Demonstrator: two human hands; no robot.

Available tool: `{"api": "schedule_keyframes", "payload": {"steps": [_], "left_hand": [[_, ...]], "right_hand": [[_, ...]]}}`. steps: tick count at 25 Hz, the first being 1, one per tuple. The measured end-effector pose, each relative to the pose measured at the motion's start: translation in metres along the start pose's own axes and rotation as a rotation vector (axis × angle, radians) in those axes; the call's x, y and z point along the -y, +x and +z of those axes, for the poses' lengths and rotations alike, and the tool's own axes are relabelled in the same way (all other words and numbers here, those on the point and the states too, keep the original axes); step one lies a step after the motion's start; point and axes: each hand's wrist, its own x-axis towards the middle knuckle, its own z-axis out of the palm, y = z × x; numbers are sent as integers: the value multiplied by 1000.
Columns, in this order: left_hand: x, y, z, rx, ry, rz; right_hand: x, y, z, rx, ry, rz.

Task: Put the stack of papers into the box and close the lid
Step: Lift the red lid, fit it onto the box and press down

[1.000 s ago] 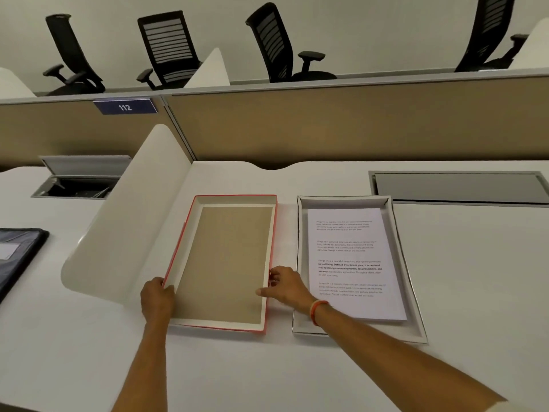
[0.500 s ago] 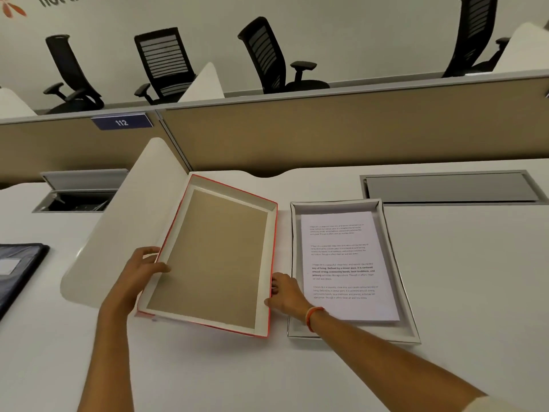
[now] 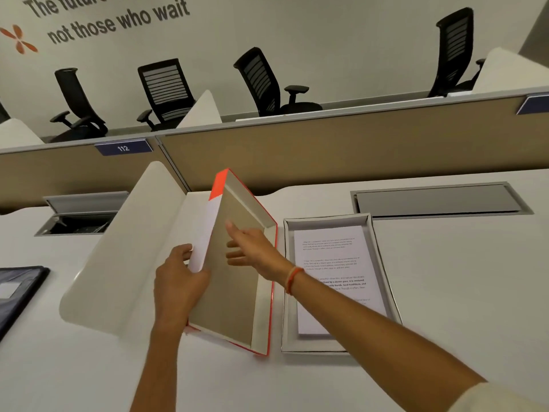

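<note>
The red-edged lid (image 3: pixel 237 295) stands steeply tilted on its right long edge, its brown inside facing right. My left hand (image 3: pixel 178 281) grips the lid's raised left edge. My right hand (image 3: pixel 252 251) reaches across with fingers spread, flat against the lid's brown inside. Just to the right lies the grey box (image 3: pixel 383 281), flat on the desk. The stack of printed papers (image 3: pixel 332 257) rests inside it, partly hidden by my right forearm.
A curved white divider (image 3: pixel 124 248) stands left of the lid. A beige partition (image 3: pixel 326 150) runs along the back, with a closed cable hatch (image 3: pixel 436 200) at right and an open one (image 3: pixel 77 215) at left. A dark folder (image 3: pixel 17 289) lies at the far left.
The lid has swung up from lying flat to nearly upright, pivoting on its right edge. My left hand lifted its left edge; my right hand moved from the rim onto the inside.
</note>
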Motion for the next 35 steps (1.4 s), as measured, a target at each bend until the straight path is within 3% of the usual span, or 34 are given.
{"api": "schedule_keyframes", "payload": {"steps": [3, 6, 13, 21, 26, 30, 35], "left_hand": [[-25, -19, 15, 30, 117, 55], [-38, -24, 18, 148, 93, 72], [-14, 23, 25, 305, -541, -85], [54, 63, 92, 442, -500, -370], [63, 49, 105, 660, -815, -524], [48, 40, 123, 574, -758, -437], [16, 26, 155, 543, -535, -233]], "right_hand": [[25, 3, 9, 34, -3, -30], [26, 4, 1, -52, -21, -31], [38, -11, -18, -128, 16, 27], [51, -37, -62, -103, 147, 25], [40, -56, -119, -33, 283, 26], [13, -59, -173, -226, 176, 77], [-39, -61, -204, -527, -272, 80]]}}
